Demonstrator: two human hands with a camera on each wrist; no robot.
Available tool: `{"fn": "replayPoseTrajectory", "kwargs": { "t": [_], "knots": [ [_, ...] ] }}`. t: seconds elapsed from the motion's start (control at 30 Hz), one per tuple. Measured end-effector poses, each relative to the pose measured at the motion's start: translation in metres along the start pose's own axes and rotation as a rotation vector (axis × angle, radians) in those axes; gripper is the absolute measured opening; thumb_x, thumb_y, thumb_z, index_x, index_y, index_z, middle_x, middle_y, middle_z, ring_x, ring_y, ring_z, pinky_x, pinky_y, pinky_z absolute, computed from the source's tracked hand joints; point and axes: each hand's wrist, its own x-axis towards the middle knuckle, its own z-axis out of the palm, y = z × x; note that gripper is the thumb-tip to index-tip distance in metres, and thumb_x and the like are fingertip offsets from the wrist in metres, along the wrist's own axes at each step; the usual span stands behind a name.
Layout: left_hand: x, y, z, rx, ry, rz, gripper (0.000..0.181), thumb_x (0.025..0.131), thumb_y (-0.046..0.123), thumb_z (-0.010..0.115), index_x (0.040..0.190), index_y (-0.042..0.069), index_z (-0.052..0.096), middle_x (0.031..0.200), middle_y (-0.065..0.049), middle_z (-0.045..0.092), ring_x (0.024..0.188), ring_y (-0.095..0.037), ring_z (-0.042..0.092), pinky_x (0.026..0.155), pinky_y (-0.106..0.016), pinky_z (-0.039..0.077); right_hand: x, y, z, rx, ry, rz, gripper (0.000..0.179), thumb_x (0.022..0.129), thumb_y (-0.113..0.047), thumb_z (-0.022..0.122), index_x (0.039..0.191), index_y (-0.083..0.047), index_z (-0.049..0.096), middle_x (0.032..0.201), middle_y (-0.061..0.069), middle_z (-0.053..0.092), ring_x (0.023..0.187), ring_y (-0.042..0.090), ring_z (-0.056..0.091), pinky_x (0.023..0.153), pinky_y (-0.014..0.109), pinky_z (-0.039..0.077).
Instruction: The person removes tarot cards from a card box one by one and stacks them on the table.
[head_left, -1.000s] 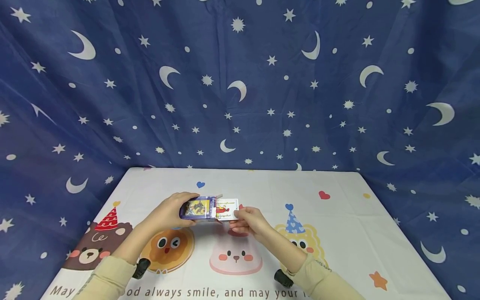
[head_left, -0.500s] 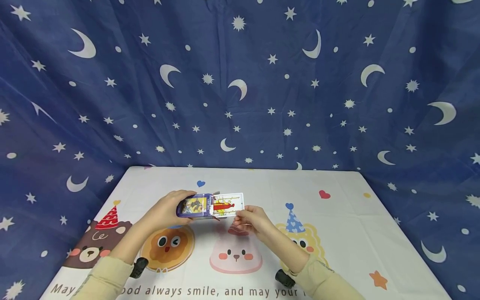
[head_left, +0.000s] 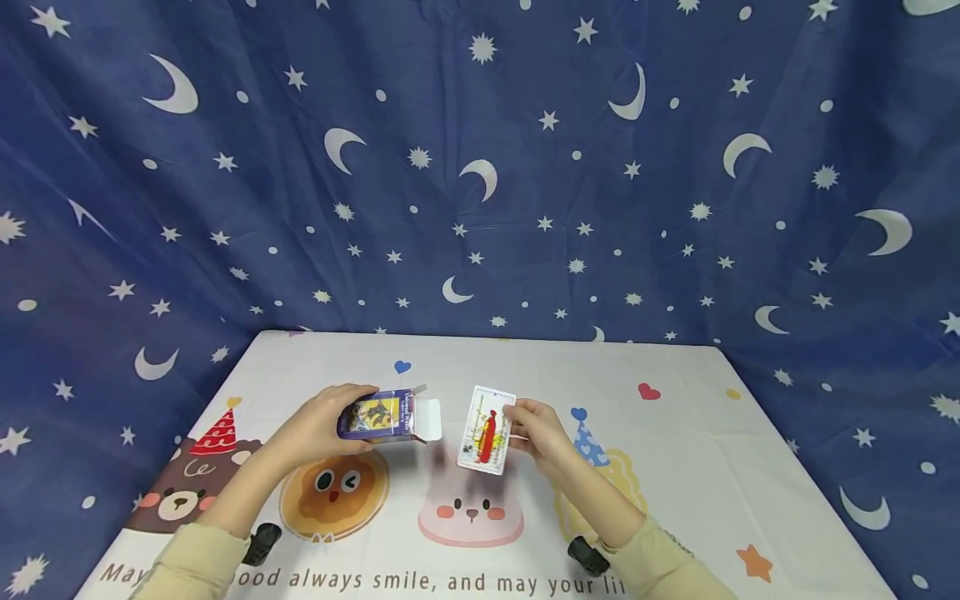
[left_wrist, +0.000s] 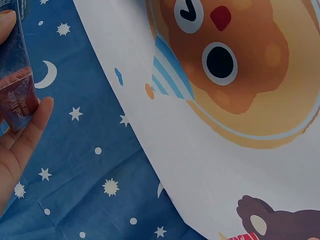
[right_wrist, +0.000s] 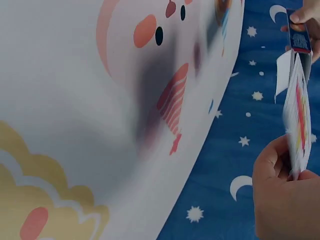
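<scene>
Navy star-print cloth (head_left: 525, 200) hanging behind; left hand (head_left: 318, 429) gripping blue oblong cardboard box (head_left: 378, 415); right hand (head_left: 542, 429) pinching white-bordered rectangular paper card(s) (head_left: 483, 433) over white tablecloth (head_left: 600, 375); likely handling light, slippery, bendable, edges suiting grip.

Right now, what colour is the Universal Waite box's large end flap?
White; the large end flap shows best in the head view.

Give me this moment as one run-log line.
left hand: grips Universal Waite tarot box, end flap open | right hand: holds red-figured tarot card, outside box | below: white cartoon-print tablecloth
</scene>
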Motion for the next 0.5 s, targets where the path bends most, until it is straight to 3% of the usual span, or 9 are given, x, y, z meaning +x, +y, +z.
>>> {"fn": "replayPoseTrajectory", "kwargs": {
  "t": [0.3,0.5],
  "knots": [
    [-0.004,0.000,0.002,0.005,0.006,-0.005,0.076,0.065,0.022,0.086,0.131,0.006,0.052,0.126,-0.017,0.058,0.115,-0.037,0.053,0.095,-0.057,0.046,0.001,0.005,-0.010,-0.090,0.068,0.029,0.027,0.096,-0.009,0.042,0.117,0.007,0.049,0.081,0.001,0.058,0.063,0.006,0.055,0.055,0.018,0.047],
    [-0.002,0.002,0.002,0.003,-0.004,-0.017,0.076,0.066,0.022,0.085,0.132,0.008,0.051,0.128,-0.017,0.057,0.116,-0.038,0.052,0.096,-0.057,0.045,0.002,0.007,-0.015,-0.008,0.059,0.043,0.047,0.085,0.004,0.038,0.132,0.011,0.038,0.098,0.011,0.056,0.072,0.008,0.054,0.058,0.015,0.047]
  ]
}}
